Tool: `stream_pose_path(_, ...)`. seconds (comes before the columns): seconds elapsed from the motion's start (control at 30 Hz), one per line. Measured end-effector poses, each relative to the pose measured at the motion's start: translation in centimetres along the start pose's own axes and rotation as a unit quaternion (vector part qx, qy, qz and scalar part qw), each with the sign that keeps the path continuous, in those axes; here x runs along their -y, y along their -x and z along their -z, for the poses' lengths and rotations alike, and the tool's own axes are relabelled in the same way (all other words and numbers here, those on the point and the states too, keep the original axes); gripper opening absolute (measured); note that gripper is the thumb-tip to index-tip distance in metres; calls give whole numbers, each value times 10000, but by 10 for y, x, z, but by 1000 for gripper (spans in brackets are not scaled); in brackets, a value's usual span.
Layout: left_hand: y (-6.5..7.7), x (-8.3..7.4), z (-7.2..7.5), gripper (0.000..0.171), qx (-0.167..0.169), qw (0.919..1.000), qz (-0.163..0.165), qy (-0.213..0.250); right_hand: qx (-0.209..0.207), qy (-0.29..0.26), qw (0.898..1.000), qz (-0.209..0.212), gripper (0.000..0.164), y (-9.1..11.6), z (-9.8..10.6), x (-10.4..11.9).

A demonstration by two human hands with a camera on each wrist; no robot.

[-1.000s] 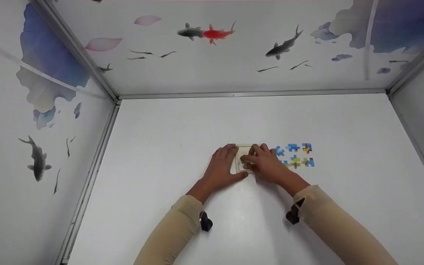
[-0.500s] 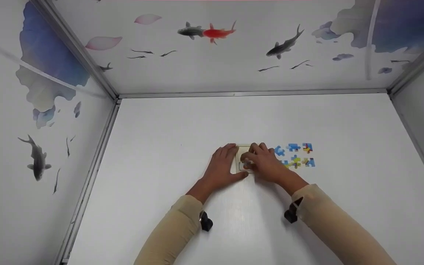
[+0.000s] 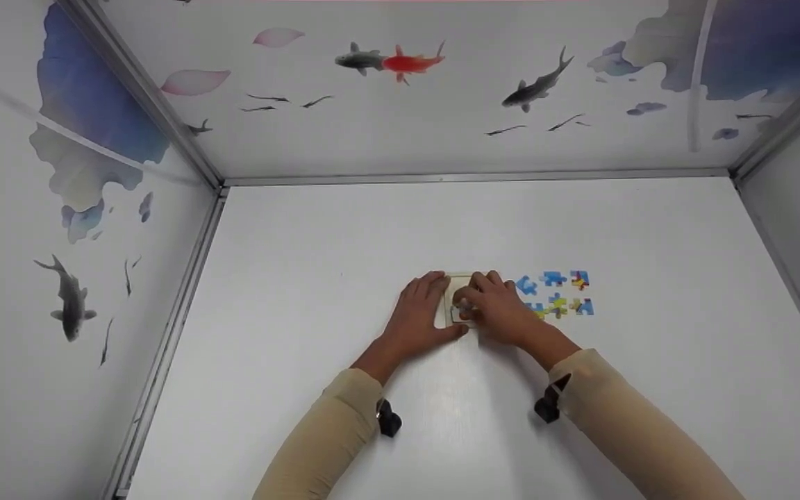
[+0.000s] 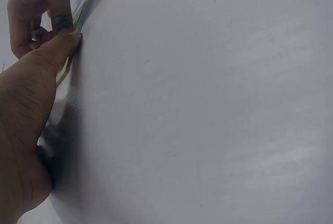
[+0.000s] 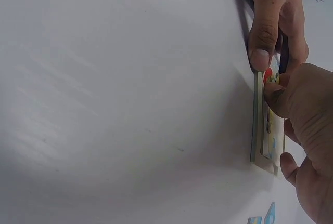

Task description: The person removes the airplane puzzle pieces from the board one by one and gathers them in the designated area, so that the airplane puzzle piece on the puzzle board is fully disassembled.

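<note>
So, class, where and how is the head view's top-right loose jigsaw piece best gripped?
Probably pinch the top-right jigsaw piece by its left and right edges, from above: it lies flat on the white table, with a gap to the blue piece at its left.

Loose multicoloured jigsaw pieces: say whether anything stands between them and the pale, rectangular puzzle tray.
Yes: the right hand covers the right side of the puzzle tray, nearest the jigsaw pieces. The left hand lies at the opposite edge.
</note>
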State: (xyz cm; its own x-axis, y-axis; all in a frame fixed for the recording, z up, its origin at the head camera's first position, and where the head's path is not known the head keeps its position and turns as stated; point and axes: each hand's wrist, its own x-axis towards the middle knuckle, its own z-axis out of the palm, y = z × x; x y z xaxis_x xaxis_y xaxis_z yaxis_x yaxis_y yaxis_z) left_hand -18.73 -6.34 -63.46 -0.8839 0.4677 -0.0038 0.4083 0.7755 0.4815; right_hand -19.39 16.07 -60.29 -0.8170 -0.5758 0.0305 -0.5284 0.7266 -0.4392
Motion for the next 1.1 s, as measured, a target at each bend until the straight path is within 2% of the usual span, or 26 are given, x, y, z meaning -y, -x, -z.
stream_pose_path(0.5,0,2,-2,96,-70,9999,-99,-28,-97,238,9997,-21,24,3,-2,2)
stream_pose_path(0.87,-1,3,-4,95,-122,9998,-131,5,147,152,9993,-311,23,2,2,9)
stream_pose_path(1.1,1,1,0,96,-76,9999,-27,96,134,81,9994,-305,28,1,0,10)
